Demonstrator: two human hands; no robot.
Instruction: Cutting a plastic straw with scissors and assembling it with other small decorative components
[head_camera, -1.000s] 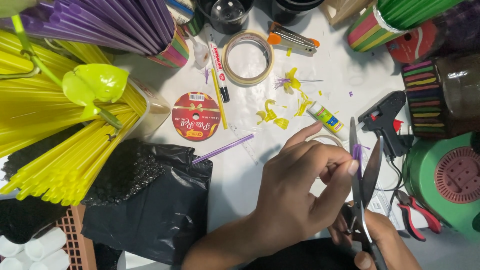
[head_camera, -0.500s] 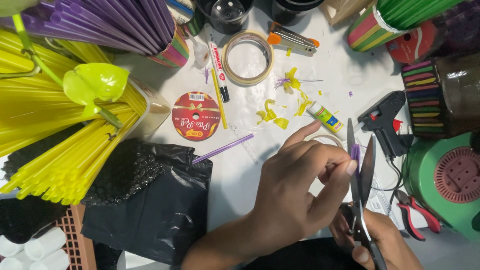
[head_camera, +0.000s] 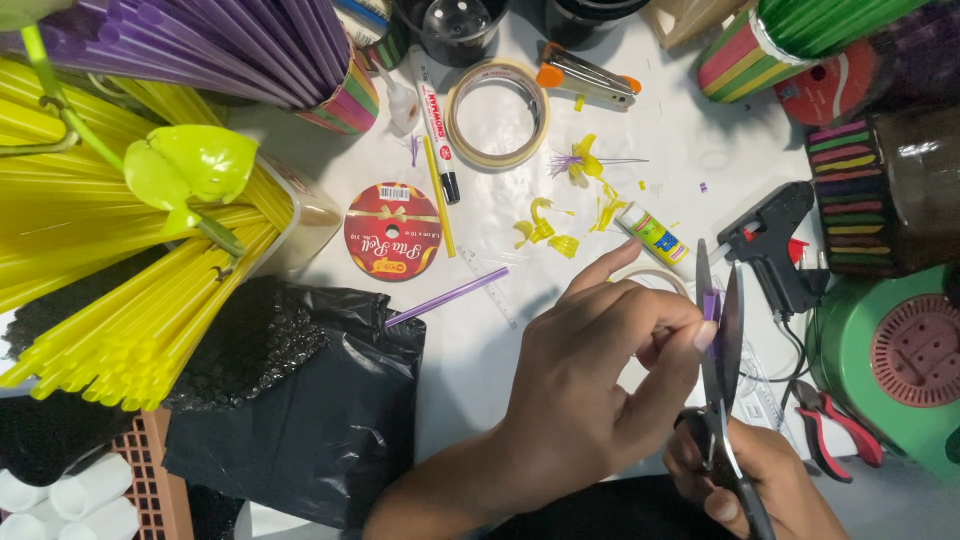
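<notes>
My left hand (head_camera: 600, 370) pinches a short purple straw piece (head_camera: 710, 305) between thumb and fingers, holding it between the blades of the scissors (head_camera: 722, 350). My right hand (head_camera: 750, 480) grips the scissors' handles at the bottom right, blades pointing up and nearly together around the straw piece. A longer purple straw (head_camera: 448, 296) lies on the white table (head_camera: 480, 340) to the left of my hands. Yellow straw flower bits (head_camera: 545, 232) lie just beyond my fingers.
Bundles of yellow straws (head_camera: 110, 300) and purple straws (head_camera: 190, 40) fill the left. A black plastic bag (head_camera: 310, 410), red ribbon roll (head_camera: 392, 245), tape ring (head_camera: 498, 112), marker (head_camera: 436, 125), glue stick (head_camera: 652, 236), black glue gun (head_camera: 770, 245), red pliers (head_camera: 830, 430) and green round container (head_camera: 900, 370) surround my hands.
The scissor blades have come closer together around the purple straw piece. My hands have stayed almost in place.
</notes>
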